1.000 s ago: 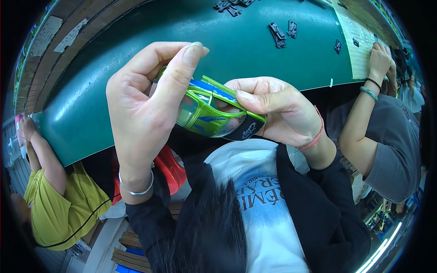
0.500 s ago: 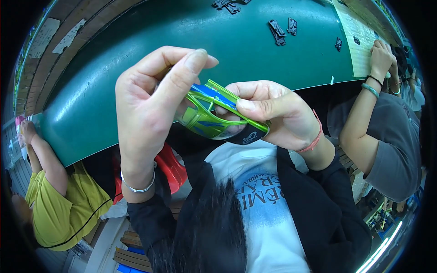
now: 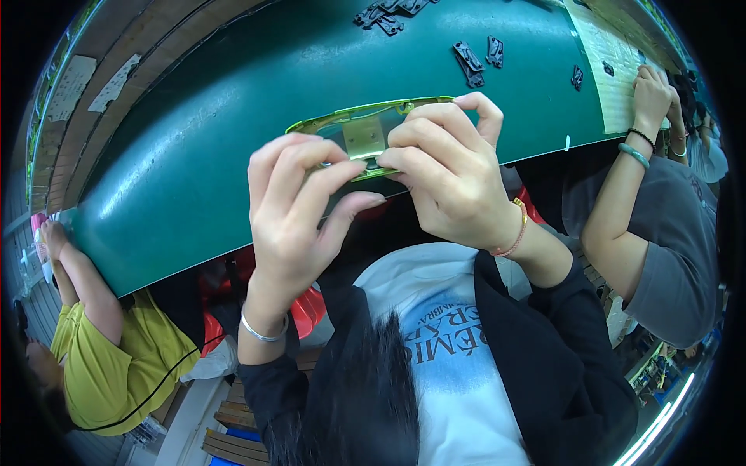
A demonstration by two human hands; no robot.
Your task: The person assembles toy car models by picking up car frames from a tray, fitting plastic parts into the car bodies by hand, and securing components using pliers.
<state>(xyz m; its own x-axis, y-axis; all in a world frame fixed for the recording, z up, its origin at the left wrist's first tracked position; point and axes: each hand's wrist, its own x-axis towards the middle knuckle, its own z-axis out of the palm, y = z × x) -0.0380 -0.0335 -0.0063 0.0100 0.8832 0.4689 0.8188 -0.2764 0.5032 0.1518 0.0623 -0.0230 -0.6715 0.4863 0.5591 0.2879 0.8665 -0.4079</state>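
Note:
Above the near edge of the green table, both hands hold a curved, shiny green plastic shell (image 3: 364,138). Its hollow side shows, with a thin green rim and a pale panel in the middle. My left hand (image 3: 284,210) grips the left end with curled fingers, two fingertips at the lower rim, while its thumb stands apart below. My right hand (image 3: 454,167) is closed round the right end, its fingertips pressing inside near the middle of the lower rim. The fingers hide both ends of the shell and whatever small part may lie under the tips.
Several black plastic parts (image 3: 388,17) lie at the far side of the green table (image 3: 186,179), with more black pieces (image 3: 468,64) to the right. A pale sheet (image 3: 594,58) lies at far right. Co-workers sit at left, in a yellow shirt (image 3: 128,349), and right, in a grey shirt (image 3: 668,241).
The shell has been turned over from its green-and-blue outside to its hollow side and raised away from me. Both hands have shifted their grip along it; my left hand has moved right.

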